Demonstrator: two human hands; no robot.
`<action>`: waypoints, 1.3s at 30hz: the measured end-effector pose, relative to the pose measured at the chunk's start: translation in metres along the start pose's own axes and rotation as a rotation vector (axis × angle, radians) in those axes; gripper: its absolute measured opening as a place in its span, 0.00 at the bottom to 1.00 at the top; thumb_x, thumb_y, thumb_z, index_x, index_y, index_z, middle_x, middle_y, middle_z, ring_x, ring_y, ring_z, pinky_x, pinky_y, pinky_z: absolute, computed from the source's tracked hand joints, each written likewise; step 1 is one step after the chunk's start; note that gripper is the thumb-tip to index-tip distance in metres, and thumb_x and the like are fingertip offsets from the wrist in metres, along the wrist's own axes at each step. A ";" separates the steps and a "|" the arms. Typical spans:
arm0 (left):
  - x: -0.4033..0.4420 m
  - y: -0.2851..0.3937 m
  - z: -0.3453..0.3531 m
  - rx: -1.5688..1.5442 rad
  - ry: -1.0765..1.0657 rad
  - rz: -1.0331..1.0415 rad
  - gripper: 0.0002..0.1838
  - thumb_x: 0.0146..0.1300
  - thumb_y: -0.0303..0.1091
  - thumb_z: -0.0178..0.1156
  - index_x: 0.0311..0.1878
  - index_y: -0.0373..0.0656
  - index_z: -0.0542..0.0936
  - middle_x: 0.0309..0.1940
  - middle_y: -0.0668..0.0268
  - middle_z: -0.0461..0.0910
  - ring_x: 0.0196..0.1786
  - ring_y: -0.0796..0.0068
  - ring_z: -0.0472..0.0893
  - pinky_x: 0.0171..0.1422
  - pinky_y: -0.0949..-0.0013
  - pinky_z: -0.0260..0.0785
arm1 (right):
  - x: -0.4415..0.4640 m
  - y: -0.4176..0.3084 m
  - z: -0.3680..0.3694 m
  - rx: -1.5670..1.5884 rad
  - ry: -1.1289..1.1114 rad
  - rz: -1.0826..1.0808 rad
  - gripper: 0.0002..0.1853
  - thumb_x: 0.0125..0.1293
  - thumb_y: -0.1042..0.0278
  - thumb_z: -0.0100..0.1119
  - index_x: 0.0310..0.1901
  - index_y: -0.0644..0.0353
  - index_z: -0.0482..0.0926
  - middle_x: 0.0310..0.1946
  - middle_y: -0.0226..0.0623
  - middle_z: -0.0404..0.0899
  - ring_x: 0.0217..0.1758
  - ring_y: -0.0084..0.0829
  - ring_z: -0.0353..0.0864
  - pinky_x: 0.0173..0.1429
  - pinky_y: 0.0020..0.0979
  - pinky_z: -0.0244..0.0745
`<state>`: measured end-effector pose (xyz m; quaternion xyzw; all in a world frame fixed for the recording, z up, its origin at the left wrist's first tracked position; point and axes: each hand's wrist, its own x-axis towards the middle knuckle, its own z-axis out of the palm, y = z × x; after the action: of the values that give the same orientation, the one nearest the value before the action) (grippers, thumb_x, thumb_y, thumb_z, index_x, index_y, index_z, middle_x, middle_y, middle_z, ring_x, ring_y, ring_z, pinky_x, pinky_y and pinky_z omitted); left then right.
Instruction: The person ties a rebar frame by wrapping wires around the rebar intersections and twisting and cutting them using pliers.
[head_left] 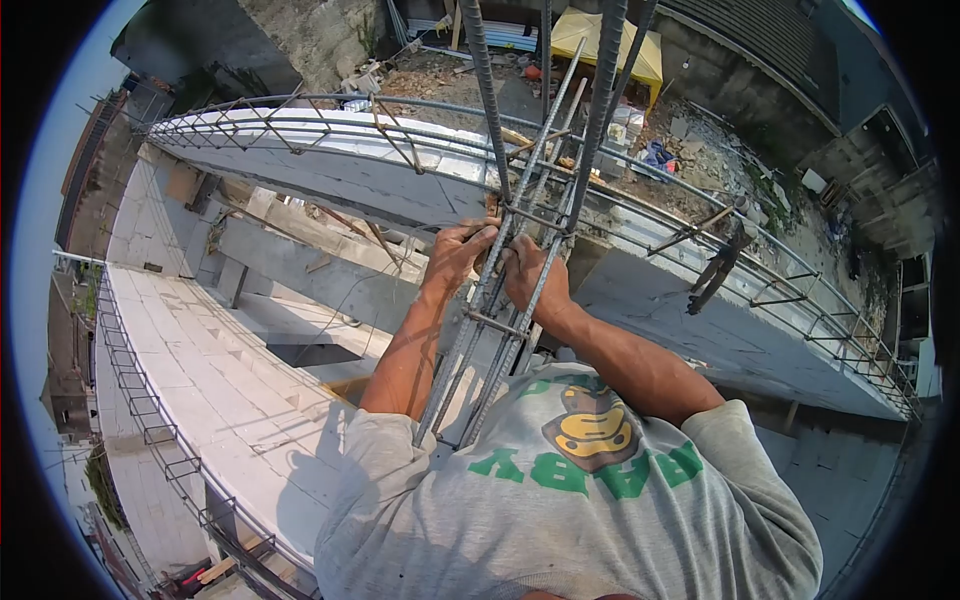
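Note:
Both hands meet in front of me at the crossing of a rebar cage (pixel 492 320) and the upright ribbed bars (pixel 606 80). My left hand (pixel 460 255) is on the left side of the cage, fingers bent and pressed together at the bars. From the right, my right hand (pixel 533 278) reaches in with curled fingers against the bars. Whatever the fingertips pinch is too small or hidden to make out. Square stirrups join the cage's long bars. A dark pair of pincers (pixel 722 265) hangs on the horizontal rebar to the right.
White block walls (pixel 190 335) run along the left and below the horizontal rebar (pixel 400 105). Openings drop away between walls and a grey concrete beam (pixel 300 270). Far below lie rubble ground (pixel 690 140) and a yellow canopy (pixel 640 50). Another rebar cage (pixel 150 400) follows the left wall.

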<state>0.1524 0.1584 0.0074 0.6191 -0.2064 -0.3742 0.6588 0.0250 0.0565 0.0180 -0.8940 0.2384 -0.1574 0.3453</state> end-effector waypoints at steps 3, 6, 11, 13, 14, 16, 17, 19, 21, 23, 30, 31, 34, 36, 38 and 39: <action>0.002 -0.005 -0.002 0.199 0.040 0.160 0.13 0.62 0.36 0.65 0.46 0.39 0.83 0.40 0.67 0.82 0.39 0.80 0.78 0.41 0.75 0.71 | 0.001 -0.007 -0.003 -0.018 0.014 0.048 0.13 0.66 0.60 0.49 0.42 0.62 0.73 0.24 0.54 0.78 0.28 0.58 0.79 0.34 0.54 0.72; -0.010 -0.008 0.000 0.371 0.060 0.389 0.11 0.62 0.32 0.63 0.46 0.40 0.84 0.40 0.66 0.82 0.40 0.78 0.80 0.42 0.74 0.72 | 0.001 -0.007 0.001 -0.020 0.041 0.041 0.13 0.66 0.60 0.49 0.43 0.61 0.73 0.23 0.55 0.78 0.27 0.58 0.79 0.33 0.55 0.72; -0.028 0.012 0.008 0.300 0.144 0.302 0.09 0.62 0.28 0.62 0.45 0.40 0.84 0.42 0.64 0.83 0.40 0.75 0.81 0.44 0.71 0.73 | 0.002 -0.005 0.004 -0.106 0.024 0.034 0.14 0.68 0.61 0.49 0.43 0.64 0.73 0.25 0.54 0.78 0.26 0.57 0.78 0.31 0.53 0.72; -0.034 0.021 0.012 0.434 0.169 0.299 0.09 0.61 0.27 0.62 0.44 0.41 0.85 0.41 0.63 0.84 0.40 0.74 0.81 0.44 0.70 0.73 | 0.001 -0.008 0.003 -0.073 0.076 0.018 0.13 0.66 0.61 0.48 0.43 0.63 0.73 0.21 0.55 0.78 0.24 0.58 0.78 0.30 0.56 0.71; -0.035 0.025 0.014 0.500 0.180 0.297 0.09 0.61 0.27 0.62 0.44 0.41 0.85 0.41 0.62 0.84 0.39 0.73 0.81 0.44 0.70 0.73 | 0.001 -0.008 0.004 -0.070 0.069 0.022 0.13 0.66 0.61 0.48 0.43 0.63 0.73 0.21 0.55 0.78 0.24 0.58 0.78 0.30 0.56 0.71; -0.032 0.021 0.012 0.632 0.154 0.512 0.08 0.60 0.29 0.63 0.42 0.40 0.85 0.39 0.61 0.85 0.39 0.71 0.82 0.45 0.67 0.73 | 0.002 -0.007 0.004 -0.066 0.064 0.035 0.13 0.66 0.62 0.49 0.44 0.64 0.73 0.21 0.56 0.78 0.24 0.58 0.78 0.30 0.55 0.71; -0.030 0.020 0.012 0.697 0.136 0.619 0.08 0.59 0.30 0.64 0.41 0.39 0.85 0.37 0.60 0.85 0.39 0.70 0.83 0.45 0.66 0.72 | 0.003 -0.007 0.004 -0.072 0.054 0.036 0.14 0.65 0.62 0.49 0.44 0.64 0.73 0.21 0.56 0.78 0.24 0.57 0.79 0.30 0.55 0.71; -0.029 0.020 0.014 0.751 0.132 0.707 0.08 0.59 0.30 0.64 0.40 0.39 0.85 0.37 0.60 0.85 0.40 0.68 0.83 0.46 0.65 0.72 | 0.002 -0.009 0.002 -0.082 0.023 0.041 0.14 0.65 0.62 0.49 0.44 0.64 0.73 0.23 0.56 0.78 0.25 0.57 0.79 0.31 0.54 0.72; -0.030 0.021 0.013 0.796 0.121 0.747 0.08 0.58 0.30 0.64 0.41 0.39 0.85 0.37 0.60 0.85 0.40 0.67 0.83 0.48 0.64 0.72 | 0.002 -0.014 0.000 -0.109 0.031 0.059 0.15 0.64 0.63 0.50 0.46 0.65 0.73 0.25 0.55 0.79 0.27 0.56 0.80 0.32 0.52 0.74; -0.032 0.024 0.011 0.831 0.093 0.733 0.09 0.59 0.30 0.65 0.41 0.39 0.85 0.37 0.60 0.85 0.40 0.68 0.83 0.48 0.65 0.72 | 0.000 -0.017 0.001 -0.120 0.002 0.090 0.16 0.63 0.63 0.51 0.47 0.65 0.73 0.27 0.54 0.80 0.29 0.55 0.81 0.33 0.50 0.75; -0.040 0.024 0.017 0.635 0.154 0.559 0.10 0.60 0.29 0.63 0.44 0.40 0.84 0.39 0.60 0.84 0.42 0.69 0.82 0.46 0.67 0.73 | 0.003 -0.009 0.011 0.321 -0.046 0.115 0.14 0.63 0.68 0.52 0.46 0.67 0.76 0.27 0.49 0.81 0.26 0.43 0.82 0.31 0.41 0.75; -0.041 0.026 0.017 0.627 0.157 0.539 0.10 0.60 0.28 0.63 0.45 0.40 0.84 0.39 0.60 0.84 0.42 0.69 0.82 0.46 0.67 0.73 | 0.000 -0.013 0.003 0.494 -0.110 0.136 0.13 0.64 0.68 0.51 0.45 0.67 0.77 0.26 0.48 0.81 0.25 0.40 0.81 0.28 0.39 0.75; -0.043 0.023 0.012 0.588 0.106 0.462 0.11 0.60 0.28 0.63 0.45 0.39 0.84 0.39 0.61 0.82 0.42 0.71 0.81 0.45 0.69 0.73 | 0.001 -0.029 -0.024 0.926 -0.303 0.496 0.10 0.64 0.72 0.50 0.44 0.67 0.77 0.27 0.41 0.81 0.23 0.28 0.78 0.21 0.30 0.68; -0.043 0.025 0.008 0.577 0.039 0.425 0.12 0.60 0.29 0.64 0.47 0.39 0.84 0.40 0.61 0.82 0.43 0.71 0.80 0.45 0.70 0.72 | 0.000 -0.021 -0.022 1.167 -0.370 0.520 0.10 0.63 0.74 0.50 0.44 0.66 0.77 0.26 0.37 0.80 0.21 0.24 0.76 0.19 0.27 0.64; -0.045 0.031 0.007 0.578 -0.027 0.401 0.13 0.59 0.29 0.64 0.48 0.39 0.83 0.41 0.62 0.81 0.43 0.71 0.80 0.45 0.70 0.72 | -0.001 -0.016 -0.021 1.343 -0.387 0.549 0.10 0.62 0.75 0.50 0.44 0.66 0.77 0.25 0.34 0.79 0.19 0.21 0.74 0.17 0.25 0.60; -0.045 0.032 0.005 0.602 -0.069 0.426 0.14 0.59 0.30 0.64 0.49 0.39 0.83 0.42 0.61 0.81 0.44 0.71 0.80 0.45 0.71 0.72 | -0.003 -0.021 -0.023 1.402 -0.373 0.572 0.11 0.62 0.75 0.50 0.44 0.66 0.77 0.24 0.33 0.78 0.18 0.21 0.72 0.17 0.25 0.59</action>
<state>0.1277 0.1874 0.0475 0.7153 -0.4535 -0.1721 0.5030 0.0193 0.0590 0.0482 -0.3823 0.2423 -0.0231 0.8914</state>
